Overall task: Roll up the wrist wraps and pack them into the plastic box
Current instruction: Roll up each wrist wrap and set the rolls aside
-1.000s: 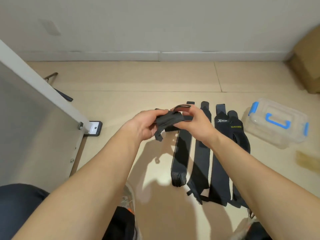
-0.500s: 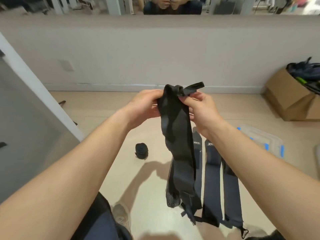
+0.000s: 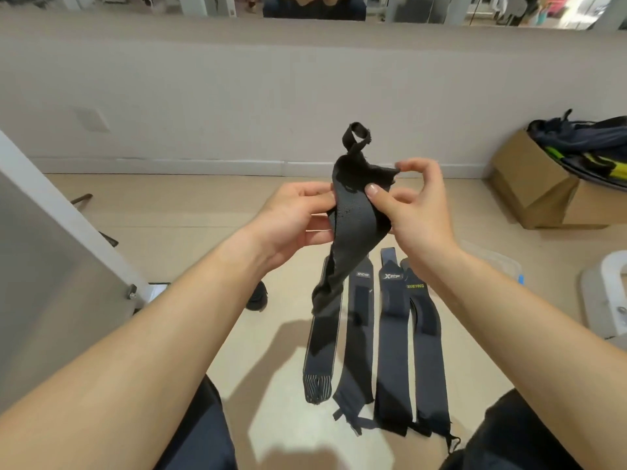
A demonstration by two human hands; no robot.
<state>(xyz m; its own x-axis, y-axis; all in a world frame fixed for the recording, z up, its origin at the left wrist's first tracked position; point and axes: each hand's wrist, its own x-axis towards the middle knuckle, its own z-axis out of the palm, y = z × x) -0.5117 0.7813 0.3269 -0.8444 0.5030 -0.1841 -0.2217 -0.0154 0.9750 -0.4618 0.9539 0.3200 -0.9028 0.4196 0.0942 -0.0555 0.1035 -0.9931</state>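
Left hand (image 3: 291, 218) is gripping the left edge of a black wrap (image 3: 349, 239), fingers curling behind it. Right hand (image 3: 414, 205) is pinching its upper right corner, thumb pressing on the front. Wrap is hanging in the air, loop (image 3: 354, 135) sticking up. Four flat wraps (image 3: 393, 334) are lying side by side on the floor (image 3: 203, 205) below. Box (image 3: 502, 266) is showing partly behind the right forearm.

The held wrap (image 3: 353, 225) is matt black cloth, fuzzy near its top. The floor wraps (image 3: 390, 334) at 6 o'clock are smooth woven cloth. The floor (image 3: 203, 205) is smooth, faintly glossy. The box (image 3: 498, 266) at 3 o'clock looks like clear plastic; the carton (image 3: 529, 198) at 2 o'clock is matt cardboard.
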